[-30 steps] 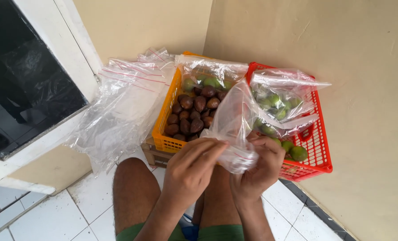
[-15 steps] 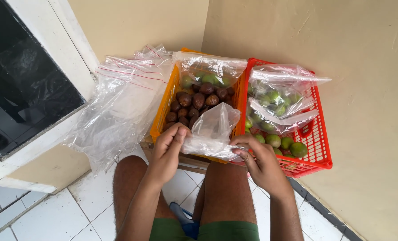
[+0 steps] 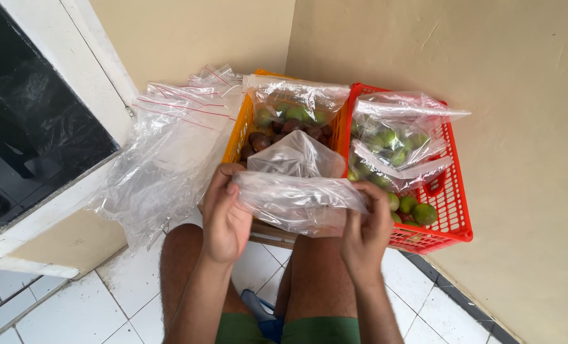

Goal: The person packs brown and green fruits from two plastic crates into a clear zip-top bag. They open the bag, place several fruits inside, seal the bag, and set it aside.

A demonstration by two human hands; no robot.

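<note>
Both our hands are closed on one clear plastic bag (image 3: 300, 202), the left hand (image 3: 225, 216) pinching its left end and the right hand (image 3: 368, 228) its right, stretched flat above our knees in front of the crates. To open it well, we judge the fingertips should rub the two layers apart near the top edge, not tug the ends. Just behind sits the orange crate (image 3: 238, 137) of dark brown fruit, beside it the red crate (image 3: 453, 197) of green fruit, each with bags draped over it. A pile of spare bags (image 3: 169, 153) crowds the left, against the window frame.
</note>
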